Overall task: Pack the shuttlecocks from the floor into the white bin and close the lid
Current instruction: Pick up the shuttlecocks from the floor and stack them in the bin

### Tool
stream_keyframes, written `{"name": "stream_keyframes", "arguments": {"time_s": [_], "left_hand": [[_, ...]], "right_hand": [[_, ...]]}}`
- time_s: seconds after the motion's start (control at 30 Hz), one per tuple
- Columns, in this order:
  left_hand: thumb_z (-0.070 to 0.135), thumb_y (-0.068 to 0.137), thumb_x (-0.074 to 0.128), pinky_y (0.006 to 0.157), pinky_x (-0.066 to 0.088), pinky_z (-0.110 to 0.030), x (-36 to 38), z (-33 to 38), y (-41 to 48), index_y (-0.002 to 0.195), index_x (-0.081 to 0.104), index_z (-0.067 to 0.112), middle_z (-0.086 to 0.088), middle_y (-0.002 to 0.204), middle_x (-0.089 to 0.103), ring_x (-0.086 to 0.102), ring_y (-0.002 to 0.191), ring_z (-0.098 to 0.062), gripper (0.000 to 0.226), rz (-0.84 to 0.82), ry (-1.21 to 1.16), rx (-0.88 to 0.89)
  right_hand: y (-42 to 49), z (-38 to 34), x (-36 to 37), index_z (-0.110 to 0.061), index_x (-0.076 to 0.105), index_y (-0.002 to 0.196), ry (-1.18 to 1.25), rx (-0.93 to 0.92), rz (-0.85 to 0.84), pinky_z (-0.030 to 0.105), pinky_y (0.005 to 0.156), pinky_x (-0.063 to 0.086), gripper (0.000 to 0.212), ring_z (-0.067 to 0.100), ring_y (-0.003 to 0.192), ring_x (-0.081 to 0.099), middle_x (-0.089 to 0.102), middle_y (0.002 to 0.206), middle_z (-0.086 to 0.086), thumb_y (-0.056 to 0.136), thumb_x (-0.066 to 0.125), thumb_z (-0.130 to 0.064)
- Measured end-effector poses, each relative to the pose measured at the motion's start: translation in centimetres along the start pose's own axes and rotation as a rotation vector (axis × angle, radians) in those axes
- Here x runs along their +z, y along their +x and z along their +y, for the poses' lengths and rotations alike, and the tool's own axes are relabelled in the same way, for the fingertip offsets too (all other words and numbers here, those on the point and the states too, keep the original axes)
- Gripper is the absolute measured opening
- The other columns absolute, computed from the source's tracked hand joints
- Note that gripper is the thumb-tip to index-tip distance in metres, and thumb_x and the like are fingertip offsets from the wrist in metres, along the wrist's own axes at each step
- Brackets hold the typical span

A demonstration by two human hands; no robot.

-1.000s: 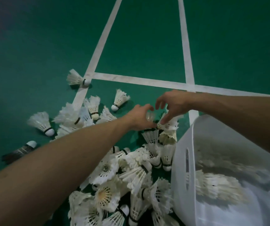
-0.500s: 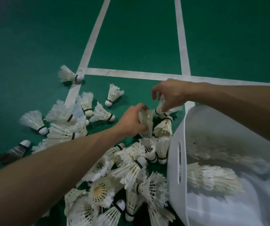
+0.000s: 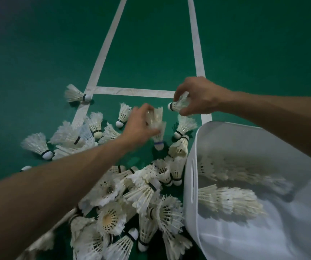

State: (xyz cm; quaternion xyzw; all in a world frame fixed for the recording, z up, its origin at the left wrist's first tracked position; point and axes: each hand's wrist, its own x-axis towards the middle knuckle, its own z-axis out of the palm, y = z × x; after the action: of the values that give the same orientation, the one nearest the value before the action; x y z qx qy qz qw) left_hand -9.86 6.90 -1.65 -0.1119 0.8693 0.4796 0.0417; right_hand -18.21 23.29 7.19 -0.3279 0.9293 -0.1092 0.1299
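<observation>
Several white feather shuttlecocks (image 3: 143,190) lie heaped on the green floor left of the white bin (image 3: 190,177). The bin stands open at the lower right, with stacked rows of shuttlecocks (image 3: 231,201) inside. My left hand (image 3: 139,128) grips a nested stack of shuttlecocks (image 3: 158,126) by the feathers, cork end down, lifted above the floor. My right hand (image 3: 197,96) holds one shuttlecock (image 3: 179,105) sideways, its cork pointing left, just beyond the bin's far rim. No lid is in view.
Loose shuttlecocks (image 3: 38,145) are scattered further left, one (image 3: 76,94) on the corner of the white court lines (image 3: 102,53). Bare green court (image 3: 150,44) stretches beyond the hands. The bin's side has a slot handle (image 3: 192,182).
Both hands have lifted off the pile. The left one now carries a stack of shuttlecocks, the right one has picked up a single shuttlecock and risen away from the floor.
</observation>
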Motion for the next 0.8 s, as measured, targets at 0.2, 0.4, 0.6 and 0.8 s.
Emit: {"name": "stream_keyframes", "arguments": {"time_s": [0.2,0.4,0.6,0.8], "left_hand": [[0.01,0.07,0.08,0.071,0.045,-0.011,-4.2,7.3,-1.4,0.123,0.047,0.018,0.0,0.121,0.046,0.055,0.098,-0.013,0.062,0.065,0.142,0.278],[0.017,0.066,0.083,0.065,0.049,-0.013,-3.7,16.2,-5.8,0.115,0.048,0.025,0.003,0.123,0.05,0.059,0.096,-0.011,0.061,-0.033,0.179,0.497],[0.026,0.063,0.084,0.073,0.055,-0.02,1.3,21.7,-11.0,0.117,0.047,0.031,0.012,0.122,0.051,0.061,0.095,-0.005,0.065,-0.36,0.279,0.518],[0.029,0.071,0.081,0.079,0.049,-0.031,9.5,19.3,-12.6,0.124,0.045,0.038,0.007,0.124,0.05,0.058,0.097,-0.011,0.065,-0.735,0.641,0.422]], "right_hand": [[-5.8,1.1,-5.2,-0.02,0.064,0.119,0.197,0.061,0.168,0.024,0.084,0.048,0.053,0.016,0.094,0.061,0.061,0.111,-0.006,0.069,0.081,-0.02],[-15.5,6.3,-9.1,-0.009,0.069,0.109,0.402,0.208,0.276,0.034,0.086,0.056,0.047,0.019,0.087,0.07,0.071,0.095,0.001,0.065,0.084,-0.018],[-24.4,10.2,-9.5,-0.011,0.07,0.101,0.539,0.258,0.338,0.027,0.08,0.054,0.038,0.025,0.095,0.068,0.072,0.091,0.001,0.066,0.084,-0.01],[-28.6,11.4,-5.6,-0.033,0.061,0.109,0.419,0.282,0.106,0.02,0.069,0.052,0.053,0.012,0.088,0.066,0.064,0.098,-0.015,0.063,0.087,-0.027]]}}
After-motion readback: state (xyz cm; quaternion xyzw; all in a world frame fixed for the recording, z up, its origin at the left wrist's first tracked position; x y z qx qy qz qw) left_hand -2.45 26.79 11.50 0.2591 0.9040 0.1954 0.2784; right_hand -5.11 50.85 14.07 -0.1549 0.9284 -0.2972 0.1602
